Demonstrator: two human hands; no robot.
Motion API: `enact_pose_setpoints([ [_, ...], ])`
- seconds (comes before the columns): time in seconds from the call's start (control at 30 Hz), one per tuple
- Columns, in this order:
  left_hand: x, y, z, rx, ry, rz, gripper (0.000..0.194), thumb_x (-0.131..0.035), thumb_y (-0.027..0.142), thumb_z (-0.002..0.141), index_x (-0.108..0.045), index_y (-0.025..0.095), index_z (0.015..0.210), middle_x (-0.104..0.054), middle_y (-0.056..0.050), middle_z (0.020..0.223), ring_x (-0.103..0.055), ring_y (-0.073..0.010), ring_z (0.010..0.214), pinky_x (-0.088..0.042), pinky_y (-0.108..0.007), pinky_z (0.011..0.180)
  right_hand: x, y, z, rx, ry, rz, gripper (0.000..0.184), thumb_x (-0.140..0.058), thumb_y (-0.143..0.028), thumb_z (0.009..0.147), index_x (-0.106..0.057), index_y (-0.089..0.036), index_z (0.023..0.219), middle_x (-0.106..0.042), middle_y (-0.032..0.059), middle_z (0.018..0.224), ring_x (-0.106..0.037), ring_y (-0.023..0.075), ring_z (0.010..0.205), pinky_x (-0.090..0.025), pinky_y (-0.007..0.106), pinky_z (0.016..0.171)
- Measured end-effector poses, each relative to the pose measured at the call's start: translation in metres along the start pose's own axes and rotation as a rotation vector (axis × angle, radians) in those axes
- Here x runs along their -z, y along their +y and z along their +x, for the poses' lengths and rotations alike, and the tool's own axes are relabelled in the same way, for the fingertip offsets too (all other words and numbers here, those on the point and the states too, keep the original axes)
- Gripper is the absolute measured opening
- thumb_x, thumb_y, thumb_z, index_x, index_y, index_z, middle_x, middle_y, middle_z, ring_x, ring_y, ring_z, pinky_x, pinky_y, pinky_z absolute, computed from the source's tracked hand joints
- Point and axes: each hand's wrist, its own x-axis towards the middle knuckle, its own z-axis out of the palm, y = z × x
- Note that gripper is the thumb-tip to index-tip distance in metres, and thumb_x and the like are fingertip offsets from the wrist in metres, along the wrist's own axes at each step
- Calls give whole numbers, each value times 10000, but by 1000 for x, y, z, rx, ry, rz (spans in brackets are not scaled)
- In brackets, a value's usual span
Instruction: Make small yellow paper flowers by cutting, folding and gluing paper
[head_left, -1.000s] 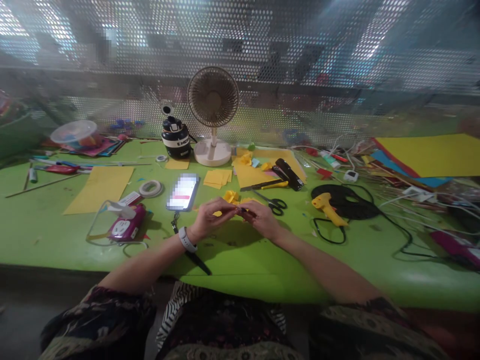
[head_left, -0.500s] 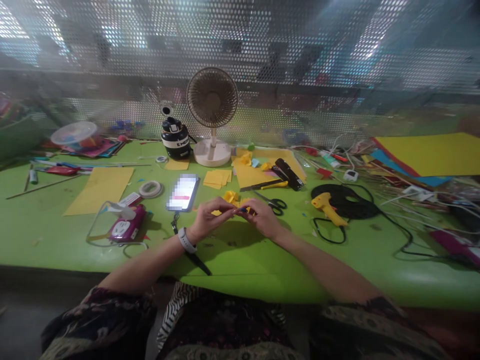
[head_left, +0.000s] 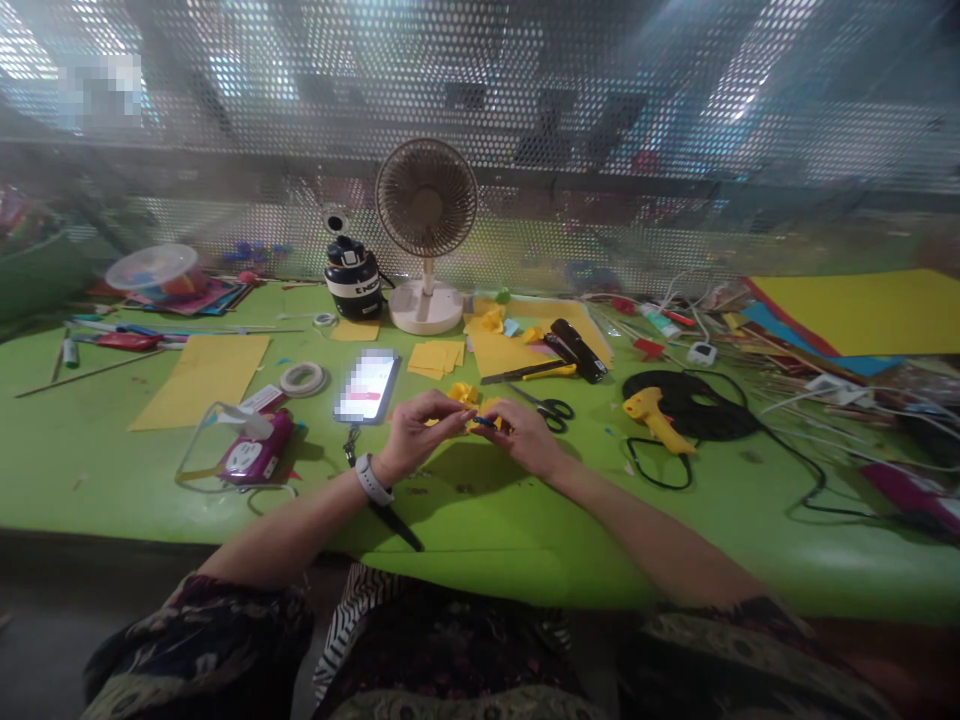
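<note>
My left hand [head_left: 420,432], with a pale watch [head_left: 373,480] on its wrist, is closed in a pinch, fingertips almost meeting those of the other hand. What it grips, if anything, is too small to make out. My right hand [head_left: 531,440] pinches a small dark blue piece [head_left: 485,421] between thumb and fingers; its kind cannot be told. Just behind the fingertips lie crumpled yellow paper pieces [head_left: 463,392], partly hidden by the hands. Black-handled scissors [head_left: 553,411] rest right of my right hand. A phone [head_left: 367,385] with a lit screen lies beyond my left hand.
A fan [head_left: 426,305] and dark bottle [head_left: 352,280] stand at the back. Right of my hands are a yellow glue gun [head_left: 658,420] with its cord, a yellow cutter knife [head_left: 547,370] and a black stapler-like tool [head_left: 577,350]. Left are tape [head_left: 301,378] and a purple power strip [head_left: 259,450].
My fingertips have shifted slightly, and the dark blue piece in my right hand shows more clearly. Both arms stay in nearly the same place on the table.
</note>
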Motion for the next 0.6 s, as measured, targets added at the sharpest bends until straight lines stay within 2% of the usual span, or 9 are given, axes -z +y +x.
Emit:
enact_pose_setpoints([
  [0.37, -3, 1, 1, 100, 52, -124, 132, -786, 240, 780, -706, 137, 801, -702, -14, 687, -676, -96, 551, -576, -192, 526, -2, 1, 0, 18, 81, -90, 484, -500, -661, 883, -559, -195, 770, -625, 42, 750, -572, 158, 654, -417, 278, 576],
  [0.6, -3, 0, 1, 143, 69, -127, 175, -801, 281, 762, -705, 135, 774, -694, -11, 663, -673, -99, 543, -575, -189, 525, -4, 3, -1, 13, 69, -133, 483, -485, -674, 890, -548, -210, 768, -618, 29, 734, -566, 160, 654, -392, 281, 573],
])
